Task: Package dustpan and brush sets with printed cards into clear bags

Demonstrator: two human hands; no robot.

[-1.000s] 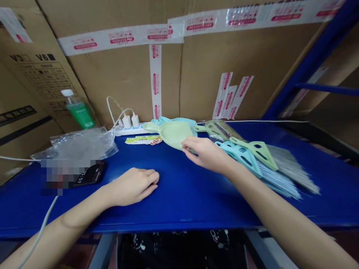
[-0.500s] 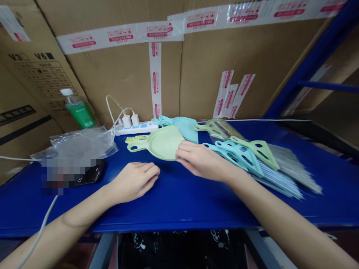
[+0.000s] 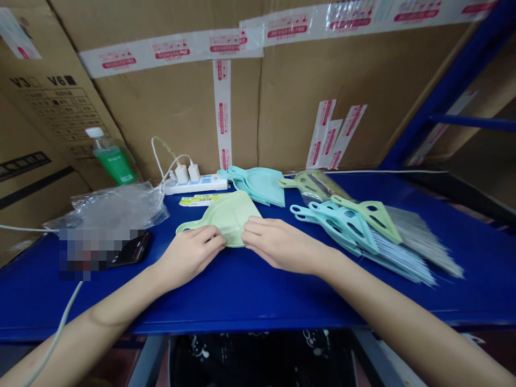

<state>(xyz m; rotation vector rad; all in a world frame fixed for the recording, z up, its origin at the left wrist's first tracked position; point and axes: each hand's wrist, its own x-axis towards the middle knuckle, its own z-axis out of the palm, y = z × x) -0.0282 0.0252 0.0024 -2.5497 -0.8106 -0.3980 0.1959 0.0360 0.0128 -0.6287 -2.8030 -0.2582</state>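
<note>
A light green dustpan (image 3: 230,215) is tilted above the blue table, its looped handle pointing left. My right hand (image 3: 278,242) grips its right edge near the front corner, fingers pressed together. My left hand (image 3: 197,252) has its curled fingers at the near edge, beside the handle's base, and covers part of the handle; the fingertips are partly hidden. Behind lie several light blue dustpans (image 3: 262,183), one overlapping another. To the right of my right hand is a pile of small brushes with blue handles (image 3: 346,220) and one green-handled brush (image 3: 371,217).
Yellow-and-white labels (image 3: 197,200) lie before a white power strip (image 3: 201,184) with chargers and cables. A green brush in clear wrapping (image 3: 318,185) lies at the back. Clear plastic bags (image 3: 116,207), a black phone-like object (image 3: 131,250) and a bottle (image 3: 115,161) are left.
The green dustpan has come down and nearer to me, slightly left, with my right hand. My left hand's fingers now meet its near edge.
</note>
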